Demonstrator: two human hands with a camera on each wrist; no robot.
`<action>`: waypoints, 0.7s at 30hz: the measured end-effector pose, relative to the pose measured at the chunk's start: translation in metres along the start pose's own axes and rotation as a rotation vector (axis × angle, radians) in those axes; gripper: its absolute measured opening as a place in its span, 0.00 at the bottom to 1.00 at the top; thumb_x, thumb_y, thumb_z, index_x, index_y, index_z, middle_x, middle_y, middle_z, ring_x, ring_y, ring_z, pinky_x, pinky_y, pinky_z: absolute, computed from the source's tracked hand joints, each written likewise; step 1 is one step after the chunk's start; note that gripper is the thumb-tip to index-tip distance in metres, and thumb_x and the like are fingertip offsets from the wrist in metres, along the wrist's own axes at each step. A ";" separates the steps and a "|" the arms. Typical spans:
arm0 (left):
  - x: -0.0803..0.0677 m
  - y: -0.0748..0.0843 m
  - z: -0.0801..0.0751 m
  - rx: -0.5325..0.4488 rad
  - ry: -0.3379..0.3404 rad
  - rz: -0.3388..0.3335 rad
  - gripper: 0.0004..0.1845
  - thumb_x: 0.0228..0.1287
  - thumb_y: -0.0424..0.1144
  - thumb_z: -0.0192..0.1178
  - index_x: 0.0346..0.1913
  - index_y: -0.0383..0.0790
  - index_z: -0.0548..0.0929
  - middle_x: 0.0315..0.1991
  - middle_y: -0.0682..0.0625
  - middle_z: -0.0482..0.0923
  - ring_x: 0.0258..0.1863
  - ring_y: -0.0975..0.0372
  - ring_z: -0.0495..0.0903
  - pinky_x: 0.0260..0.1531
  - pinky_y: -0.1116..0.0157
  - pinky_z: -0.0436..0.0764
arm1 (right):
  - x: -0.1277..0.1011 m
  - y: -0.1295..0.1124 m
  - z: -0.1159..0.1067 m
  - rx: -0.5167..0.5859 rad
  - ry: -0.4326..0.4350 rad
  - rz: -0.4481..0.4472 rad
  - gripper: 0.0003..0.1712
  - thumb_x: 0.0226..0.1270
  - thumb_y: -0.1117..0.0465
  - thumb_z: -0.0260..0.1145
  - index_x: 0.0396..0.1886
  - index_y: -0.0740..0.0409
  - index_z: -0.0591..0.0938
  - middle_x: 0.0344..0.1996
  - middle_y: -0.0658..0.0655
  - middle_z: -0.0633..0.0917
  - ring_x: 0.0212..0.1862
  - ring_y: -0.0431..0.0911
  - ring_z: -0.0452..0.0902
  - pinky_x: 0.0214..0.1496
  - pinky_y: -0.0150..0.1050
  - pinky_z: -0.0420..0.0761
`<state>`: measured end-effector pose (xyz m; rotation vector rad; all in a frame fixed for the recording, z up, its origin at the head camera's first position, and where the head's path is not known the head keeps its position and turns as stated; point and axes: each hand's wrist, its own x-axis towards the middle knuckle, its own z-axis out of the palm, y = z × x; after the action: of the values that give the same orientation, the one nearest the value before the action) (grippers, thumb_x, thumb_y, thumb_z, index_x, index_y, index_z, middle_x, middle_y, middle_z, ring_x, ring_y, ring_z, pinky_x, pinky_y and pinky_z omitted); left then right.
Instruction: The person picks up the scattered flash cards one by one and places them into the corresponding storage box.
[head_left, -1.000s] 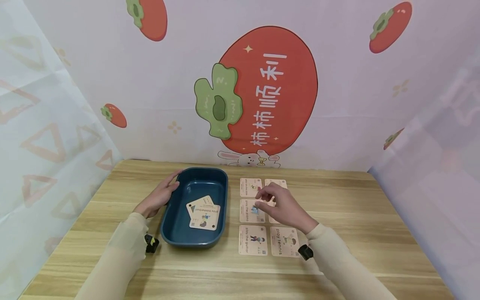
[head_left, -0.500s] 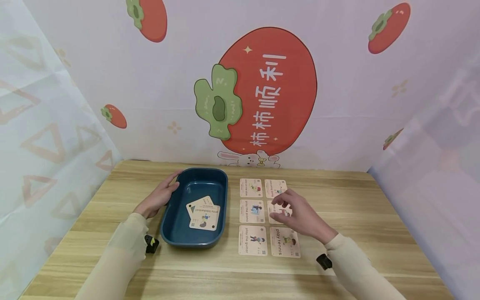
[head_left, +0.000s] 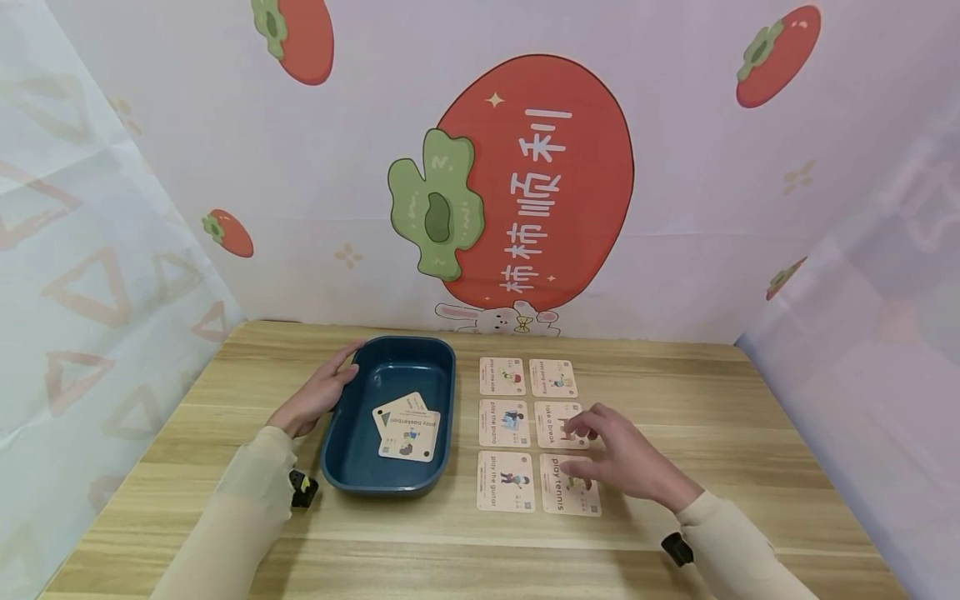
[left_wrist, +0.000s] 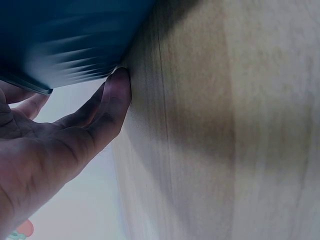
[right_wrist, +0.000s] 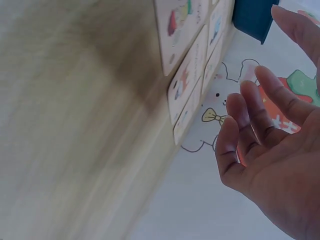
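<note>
head: above, forward-down | wrists: low, close, forward, rolled sideways | all three share blue tray (head_left: 390, 375)

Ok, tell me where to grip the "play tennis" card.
Probably pinch the "play tennis" card by its near right corner, coming from the right: it lies flat, with the "play the guitar" card on its left and the "take a break" card beyond.

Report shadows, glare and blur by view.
Head view: glints inside the dark blue rectangular tray; left wrist view: a soft shadow across the brown wooden table, its grain blurred; right wrist view: a dark shadow on the table, print blurred on the flat pink cards.
</note>
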<state>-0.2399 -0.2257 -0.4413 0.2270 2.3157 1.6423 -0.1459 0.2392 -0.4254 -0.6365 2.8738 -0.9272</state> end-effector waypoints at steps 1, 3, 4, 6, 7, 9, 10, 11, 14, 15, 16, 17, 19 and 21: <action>0.000 0.000 0.000 0.003 0.002 -0.001 0.30 0.85 0.41 0.36 0.83 0.46 0.43 0.81 0.36 0.37 0.75 0.35 0.51 0.69 0.36 0.59 | -0.001 0.001 0.000 -0.010 -0.009 0.013 0.25 0.54 0.49 0.82 0.48 0.54 0.84 0.42 0.50 0.79 0.47 0.49 0.75 0.49 0.47 0.77; 0.000 -0.001 -0.001 0.012 0.005 -0.003 0.30 0.85 0.41 0.36 0.83 0.46 0.43 0.82 0.36 0.36 0.76 0.35 0.50 0.69 0.36 0.58 | -0.005 0.003 0.001 -0.023 -0.025 0.031 0.26 0.53 0.49 0.82 0.48 0.54 0.84 0.42 0.50 0.79 0.47 0.48 0.74 0.49 0.46 0.77; 0.000 -0.002 -0.001 0.017 0.008 -0.003 0.30 0.85 0.41 0.35 0.83 0.46 0.44 0.82 0.37 0.35 0.76 0.35 0.48 0.70 0.36 0.56 | -0.006 0.003 0.001 -0.031 -0.030 0.038 0.26 0.52 0.49 0.82 0.48 0.53 0.84 0.42 0.49 0.78 0.46 0.47 0.74 0.49 0.46 0.77; 0.001 -0.003 -0.001 0.023 0.010 -0.003 0.30 0.85 0.41 0.35 0.83 0.46 0.44 0.82 0.38 0.35 0.77 0.35 0.46 0.70 0.36 0.54 | -0.009 0.005 0.001 -0.047 -0.041 0.045 0.27 0.51 0.48 0.83 0.48 0.53 0.84 0.41 0.49 0.78 0.45 0.46 0.73 0.47 0.44 0.77; 0.001 -0.003 -0.001 0.025 0.009 -0.003 0.30 0.85 0.42 0.35 0.83 0.45 0.44 0.82 0.38 0.35 0.77 0.35 0.45 0.70 0.36 0.54 | -0.011 0.006 0.001 -0.055 -0.047 0.047 0.28 0.51 0.47 0.83 0.48 0.53 0.84 0.41 0.49 0.78 0.44 0.45 0.73 0.46 0.43 0.77; 0.001 -0.003 -0.001 0.029 0.010 -0.002 0.30 0.86 0.42 0.35 0.83 0.46 0.44 0.82 0.38 0.34 0.77 0.35 0.44 0.70 0.35 0.53 | -0.013 0.010 0.003 -0.077 -0.052 0.042 0.29 0.49 0.45 0.83 0.48 0.53 0.84 0.41 0.48 0.77 0.43 0.44 0.72 0.46 0.42 0.77; 0.001 -0.003 -0.001 0.030 0.009 -0.002 0.30 0.86 0.42 0.35 0.83 0.46 0.44 0.82 0.38 0.34 0.77 0.35 0.44 0.70 0.35 0.53 | -0.014 0.012 0.004 -0.086 -0.055 0.039 0.30 0.49 0.45 0.83 0.48 0.54 0.84 0.41 0.48 0.77 0.43 0.44 0.72 0.46 0.42 0.76; 0.001 -0.003 -0.001 0.030 0.008 -0.002 0.30 0.86 0.42 0.35 0.83 0.46 0.44 0.82 0.38 0.34 0.77 0.35 0.44 0.70 0.35 0.53 | -0.015 0.014 0.005 -0.092 -0.056 0.035 0.31 0.48 0.44 0.84 0.48 0.54 0.84 0.40 0.48 0.77 0.43 0.43 0.71 0.46 0.42 0.76; 0.001 -0.003 -0.001 0.031 0.009 -0.004 0.30 0.86 0.42 0.35 0.83 0.46 0.44 0.82 0.38 0.34 0.77 0.35 0.44 0.70 0.35 0.53 | -0.019 0.022 0.009 -0.116 -0.056 0.026 0.34 0.46 0.40 0.84 0.49 0.54 0.84 0.40 0.46 0.77 0.43 0.42 0.70 0.48 0.43 0.76; 0.001 -0.003 -0.001 0.031 0.009 -0.005 0.30 0.86 0.42 0.35 0.83 0.46 0.44 0.82 0.38 0.34 0.77 0.35 0.44 0.70 0.35 0.54 | -0.020 0.024 0.011 -0.118 -0.055 0.020 0.35 0.45 0.39 0.84 0.49 0.54 0.84 0.40 0.46 0.77 0.43 0.42 0.70 0.48 0.43 0.76; 0.001 -0.003 0.000 0.031 0.009 -0.006 0.30 0.86 0.42 0.35 0.83 0.46 0.44 0.82 0.38 0.34 0.77 0.35 0.44 0.70 0.35 0.54 | -0.021 0.026 0.012 -0.123 -0.055 0.016 0.36 0.44 0.38 0.83 0.49 0.53 0.84 0.40 0.46 0.76 0.43 0.42 0.70 0.48 0.43 0.76; 0.001 -0.003 0.000 0.030 0.010 -0.006 0.30 0.86 0.42 0.35 0.83 0.46 0.44 0.82 0.38 0.34 0.77 0.35 0.44 0.70 0.35 0.54 | -0.021 0.027 0.014 -0.128 -0.056 0.012 0.37 0.43 0.37 0.83 0.49 0.52 0.83 0.40 0.45 0.76 0.43 0.41 0.70 0.48 0.43 0.76; 0.001 -0.003 0.000 0.030 0.012 -0.009 0.30 0.86 0.42 0.35 0.83 0.46 0.44 0.82 0.38 0.34 0.77 0.35 0.45 0.70 0.35 0.55 | -0.023 0.030 0.017 -0.137 -0.056 -0.006 0.39 0.42 0.34 0.82 0.49 0.52 0.83 0.40 0.45 0.76 0.42 0.41 0.70 0.47 0.42 0.75; 0.001 -0.003 0.000 0.030 0.012 -0.008 0.30 0.86 0.42 0.36 0.83 0.46 0.44 0.82 0.38 0.34 0.77 0.35 0.45 0.70 0.35 0.55 | -0.024 0.031 0.019 -0.145 -0.053 -0.022 0.40 0.41 0.32 0.82 0.49 0.52 0.83 0.39 0.44 0.75 0.41 0.41 0.69 0.45 0.40 0.74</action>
<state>-0.2406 -0.2265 -0.4440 0.2140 2.3483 1.6108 -0.1317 0.2614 -0.4603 -0.6939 2.9113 -0.6975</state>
